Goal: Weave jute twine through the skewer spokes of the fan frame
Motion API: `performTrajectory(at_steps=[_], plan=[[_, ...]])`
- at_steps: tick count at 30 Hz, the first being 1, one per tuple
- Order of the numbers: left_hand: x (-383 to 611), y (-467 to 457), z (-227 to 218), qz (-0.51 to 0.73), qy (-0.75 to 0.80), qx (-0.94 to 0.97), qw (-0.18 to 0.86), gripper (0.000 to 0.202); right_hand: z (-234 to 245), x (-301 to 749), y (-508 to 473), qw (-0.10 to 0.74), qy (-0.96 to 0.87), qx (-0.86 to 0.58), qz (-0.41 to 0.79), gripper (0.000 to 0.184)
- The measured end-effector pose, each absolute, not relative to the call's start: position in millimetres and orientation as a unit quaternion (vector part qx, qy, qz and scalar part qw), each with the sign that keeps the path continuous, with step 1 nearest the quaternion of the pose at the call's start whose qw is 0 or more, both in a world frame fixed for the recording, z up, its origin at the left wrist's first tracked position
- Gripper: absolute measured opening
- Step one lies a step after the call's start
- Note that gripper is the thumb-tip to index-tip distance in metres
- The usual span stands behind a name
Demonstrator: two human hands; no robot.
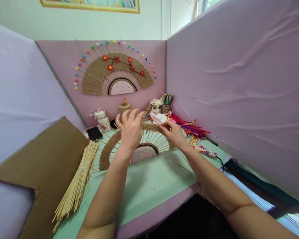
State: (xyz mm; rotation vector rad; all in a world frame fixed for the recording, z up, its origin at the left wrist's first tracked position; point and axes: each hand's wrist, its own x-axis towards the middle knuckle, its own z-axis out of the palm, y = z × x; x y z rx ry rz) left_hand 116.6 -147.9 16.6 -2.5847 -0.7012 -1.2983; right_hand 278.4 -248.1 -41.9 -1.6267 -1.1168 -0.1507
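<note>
A half-round fan of wooden sticks woven with brown twine [107, 151] stands on the green tabletop, its dotted half-circle base [144, 154] facing me. At the upper left of the woven band is my left hand [131, 129], fingers bent and spread over the stick tips. My right hand [173, 132] pinches the twine at the band's upper right edge, thumb and forefinger together. From the fan's right side a loose strand of twine [175, 162] trails down onto the table. Some stick ends behind my left hand are hidden.
A bundle of thin sticks [77, 186] and a cardboard sheet [47, 172] lie left. Behind are a white bottle [103, 120], a twine spool [124, 108] and colourful pipe cleaners [186, 124]. A patterned glue gun [204, 150] lies right. A finished-looking fan [94, 78] hangs on the pink partition.
</note>
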Motion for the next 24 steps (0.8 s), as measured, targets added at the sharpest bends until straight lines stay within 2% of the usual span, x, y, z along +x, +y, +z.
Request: performTrajectory(at_steps=[6,17,24], plan=[[130.6,-152.1,28.0,-0.399,-0.237,-0.882,0.084,0.031,-49.6,282.7,-246.9,0.562,-0.474,-0.676,-0.041,0.01],[146.3,-162.0,13.2,-0.391,-0.239,-0.88,0.123,0.012,-49.3,294.2,-261.7,0.575,-0.439,-0.69,0.023,0.018],[152.2,-174.1,12.3,-0.408,-0.249,-0.873,0.102,0.013,-50.5,308.9,-264.7,0.61,-0.429,-0.666,0.025,0.017]])
